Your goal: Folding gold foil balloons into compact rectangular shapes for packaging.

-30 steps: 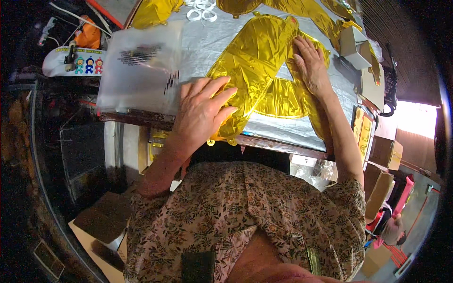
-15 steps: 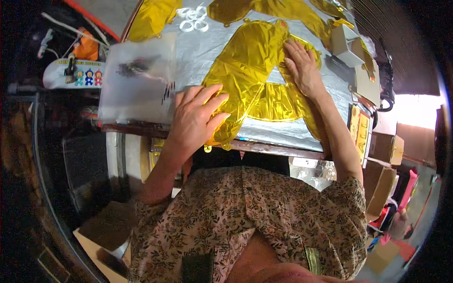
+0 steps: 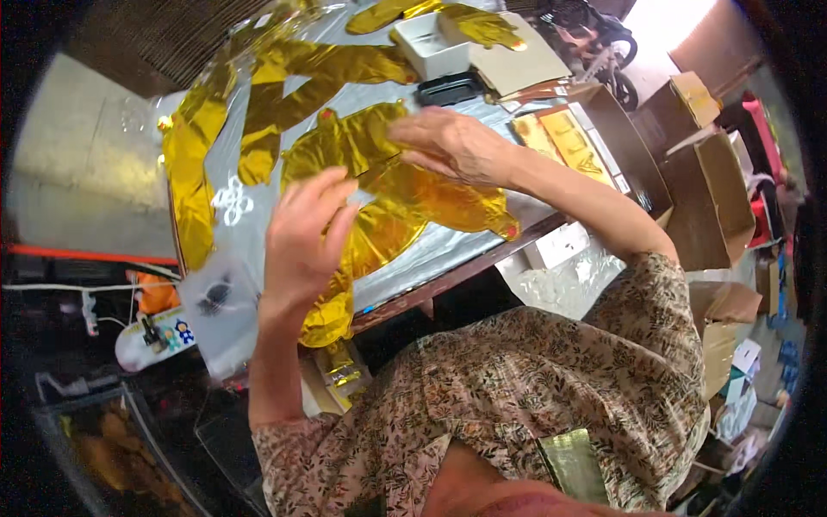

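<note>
A flat gold foil balloon (image 3: 405, 207) lies on the silver-covered table (image 3: 435, 252). My left hand (image 3: 301, 233) is raised just above its near end, fingers apart and holding nothing. Farther along the balloon, my right hand (image 3: 448, 146) hovers over the upper part with fingers stretched out, at or just above the foil; whether it touches is unclear. More gold foil balloons (image 3: 198, 155) lie along the far side of the table.
Small white rings (image 3: 233, 202) sit on the silver cover. A clear plastic bag (image 3: 220, 302) hangs over the table's near corner. A white box (image 3: 426, 43), a black tray (image 3: 452, 86) and yellow packets (image 3: 560, 138) crowd the right end. Open cardboard boxes (image 3: 698, 189) stand beside the table.
The view has swung round. My left hand has lifted off the balloon where it was pressing flat. My right hand has moved from the balloon's far edge toward its upper part.
</note>
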Demonstrator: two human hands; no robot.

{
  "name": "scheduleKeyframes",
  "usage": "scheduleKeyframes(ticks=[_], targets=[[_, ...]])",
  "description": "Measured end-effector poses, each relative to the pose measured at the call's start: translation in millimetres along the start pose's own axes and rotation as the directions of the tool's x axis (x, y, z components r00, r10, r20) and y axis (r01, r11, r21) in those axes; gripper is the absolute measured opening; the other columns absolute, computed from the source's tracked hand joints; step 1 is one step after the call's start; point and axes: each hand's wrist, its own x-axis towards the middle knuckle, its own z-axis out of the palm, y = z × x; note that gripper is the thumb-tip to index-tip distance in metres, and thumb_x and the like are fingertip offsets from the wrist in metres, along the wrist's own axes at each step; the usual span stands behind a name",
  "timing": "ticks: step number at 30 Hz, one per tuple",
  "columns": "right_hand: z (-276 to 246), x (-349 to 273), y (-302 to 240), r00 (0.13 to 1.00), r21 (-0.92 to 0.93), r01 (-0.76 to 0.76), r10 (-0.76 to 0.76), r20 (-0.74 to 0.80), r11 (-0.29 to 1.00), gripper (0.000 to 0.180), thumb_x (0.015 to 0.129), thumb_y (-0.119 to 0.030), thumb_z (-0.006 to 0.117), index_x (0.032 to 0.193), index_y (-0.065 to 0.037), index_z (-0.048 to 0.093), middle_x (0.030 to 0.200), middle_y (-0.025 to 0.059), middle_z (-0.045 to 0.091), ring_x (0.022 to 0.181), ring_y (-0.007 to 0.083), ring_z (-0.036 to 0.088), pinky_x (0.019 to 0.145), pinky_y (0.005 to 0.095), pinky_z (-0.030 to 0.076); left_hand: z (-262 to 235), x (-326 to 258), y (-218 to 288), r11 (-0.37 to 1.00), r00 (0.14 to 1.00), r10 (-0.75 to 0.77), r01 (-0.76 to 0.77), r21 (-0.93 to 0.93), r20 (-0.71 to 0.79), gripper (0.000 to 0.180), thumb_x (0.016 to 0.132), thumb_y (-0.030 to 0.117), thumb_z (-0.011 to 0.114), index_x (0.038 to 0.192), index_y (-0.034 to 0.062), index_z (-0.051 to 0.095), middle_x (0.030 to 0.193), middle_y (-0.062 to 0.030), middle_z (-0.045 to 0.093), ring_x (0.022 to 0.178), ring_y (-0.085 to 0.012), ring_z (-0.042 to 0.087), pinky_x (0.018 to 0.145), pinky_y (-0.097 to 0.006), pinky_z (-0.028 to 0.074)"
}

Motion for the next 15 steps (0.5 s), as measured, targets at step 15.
scheduleKeyframes(ticks=[15], targets=[[-147, -137, 10, 0.883, 0.148, -0.454, 0.422, 0.205, 0.878, 0.029, 0.097, -0.014, 0.069, 0.123, -0.002, 0.070, 0.109, 0.0194, 0.073, 0.094, 0.0375, 0.071, 0.083, 0.0438, 0.057, 256, 328, 28, 0.932, 0.930, 0.248, -0.306, 0.195, 0.272, 0.019, 0.088, 0.008, 0.061, 0.094, 0.0065, 0.078, 0.096, -0.0220, 0.074, 0.090, -0.0408, 0.074, 0.077, -0.051, 0.059]])
